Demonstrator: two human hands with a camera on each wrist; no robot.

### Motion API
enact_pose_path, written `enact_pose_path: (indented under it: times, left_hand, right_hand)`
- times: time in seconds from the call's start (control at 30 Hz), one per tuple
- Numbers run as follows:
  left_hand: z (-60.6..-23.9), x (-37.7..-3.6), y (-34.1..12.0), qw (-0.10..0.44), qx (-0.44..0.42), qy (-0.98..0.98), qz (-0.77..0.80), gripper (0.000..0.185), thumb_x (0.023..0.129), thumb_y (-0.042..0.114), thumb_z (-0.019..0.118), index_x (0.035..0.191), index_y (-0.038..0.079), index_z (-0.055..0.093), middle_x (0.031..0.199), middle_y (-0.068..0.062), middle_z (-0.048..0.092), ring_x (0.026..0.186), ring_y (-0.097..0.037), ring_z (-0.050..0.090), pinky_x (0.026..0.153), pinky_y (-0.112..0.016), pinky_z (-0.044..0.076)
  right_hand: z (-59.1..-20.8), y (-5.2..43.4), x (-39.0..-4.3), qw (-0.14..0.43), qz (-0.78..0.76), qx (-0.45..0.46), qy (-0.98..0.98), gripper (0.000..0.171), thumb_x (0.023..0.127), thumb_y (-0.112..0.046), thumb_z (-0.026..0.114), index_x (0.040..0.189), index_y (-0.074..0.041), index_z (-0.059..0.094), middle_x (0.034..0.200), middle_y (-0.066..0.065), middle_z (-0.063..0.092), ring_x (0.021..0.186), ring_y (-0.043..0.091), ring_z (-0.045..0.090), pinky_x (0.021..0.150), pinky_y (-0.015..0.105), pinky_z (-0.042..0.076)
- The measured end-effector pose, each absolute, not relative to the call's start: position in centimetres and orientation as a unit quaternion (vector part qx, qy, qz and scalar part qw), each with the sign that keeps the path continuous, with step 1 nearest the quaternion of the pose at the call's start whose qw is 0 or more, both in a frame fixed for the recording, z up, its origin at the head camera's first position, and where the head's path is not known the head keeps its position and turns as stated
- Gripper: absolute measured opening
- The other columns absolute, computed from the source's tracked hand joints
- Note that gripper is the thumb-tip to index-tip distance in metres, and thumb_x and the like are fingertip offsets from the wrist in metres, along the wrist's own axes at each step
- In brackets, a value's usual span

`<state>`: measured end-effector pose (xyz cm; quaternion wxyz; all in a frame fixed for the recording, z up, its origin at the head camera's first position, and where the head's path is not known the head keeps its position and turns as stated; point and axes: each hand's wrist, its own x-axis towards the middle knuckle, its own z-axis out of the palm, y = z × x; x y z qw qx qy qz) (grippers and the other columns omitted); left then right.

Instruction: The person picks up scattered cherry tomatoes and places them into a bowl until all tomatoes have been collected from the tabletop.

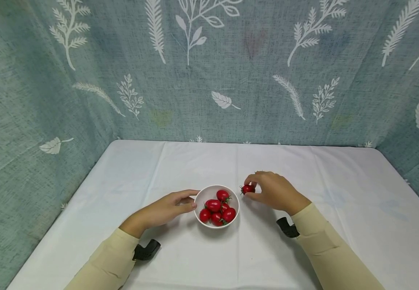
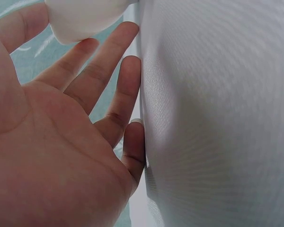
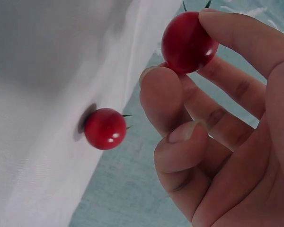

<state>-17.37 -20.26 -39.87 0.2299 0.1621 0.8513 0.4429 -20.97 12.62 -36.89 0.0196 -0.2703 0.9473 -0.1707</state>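
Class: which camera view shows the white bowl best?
The head view: the whole bowl shows, with tomatoes inside and the left hand at its rim. The left wrist view catches only its underside; the right wrist view shows none.

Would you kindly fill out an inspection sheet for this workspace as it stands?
Surface: white tablecloth, creased, no spills seen.
Job's things: white bowl holding several red cherry tomatoes; held tomato just right of the bowl; loose tomato lying on the cloth, apart from the fingers.
Clutter: nothing seen.
Grippers: left hand rests straight fingers against the bowl's left side; right hand pinches the held tomato between thumb and fingertips.
Cables: nothing seen; black wrist mounts under both sleeves.
Surroundings: teal leaf-print backdrop on three sides.
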Motion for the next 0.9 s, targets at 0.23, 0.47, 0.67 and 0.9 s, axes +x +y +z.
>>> enact_pose_path:
  times: [0.23,0.47,0.67,0.9]
  left_hand:
    - [-39.8,-17.3,-20.2,0.229,0.163,0.852,0.441,0.052,0.101,0.042,0.056,0.149,0.022,0.048,0.128,-0.004,0.064,0.124,-0.024,0.055,0.106,-0.056,0.04]
    - [-39.8,-17.3,-20.2,0.227,0.161,0.853,0.44,0.053,0.101,0.042,0.057,0.149,0.022,0.048,0.128,-0.004,0.064,0.124,-0.023,0.055,0.106,-0.056,0.04]
    - [-39.9,-17.3,-20.2,0.228,0.161,0.853,0.441,0.053,0.101,0.042,0.056,0.149,0.022,0.047,0.129,-0.004,0.064,0.124,-0.024,0.055,0.107,-0.056,0.04]
    - [-39.9,-17.4,-20.2,0.229,0.161,0.852,0.442,0.052,0.101,0.042,0.056,0.149,0.022,0.048,0.128,-0.004,0.064,0.124,-0.023,0.055,0.106,-0.056,0.04]
  right_hand:
    - [-36.3,12.2,-20.5,0.0,-0.17,-0.285,0.943,0.019,0.087,-0.027,0.079,0.104,-0.022,0.073,0.089,-0.01,0.067,0.076,0.012,0.058,0.066,0.027,0.047]
    - [-35.7,11.8,-19.7,-0.027,-0.177,-0.305,0.935,0.018,0.087,-0.028,0.078,0.103,-0.023,0.072,0.09,-0.011,0.066,0.077,0.013,0.061,0.066,0.026,0.047]
    - [-35.3,11.3,-19.1,-0.045,-0.17,-0.318,0.931,0.019,0.088,-0.029,0.077,0.105,-0.023,0.072,0.092,-0.011,0.066,0.075,0.011,0.059,0.066,0.025,0.046]
    - [-35.2,10.7,-18.6,-0.057,-0.159,-0.33,0.929,0.022,0.088,-0.031,0.077,0.108,-0.023,0.072,0.098,-0.01,0.068,0.08,0.008,0.061,0.08,0.038,0.055]
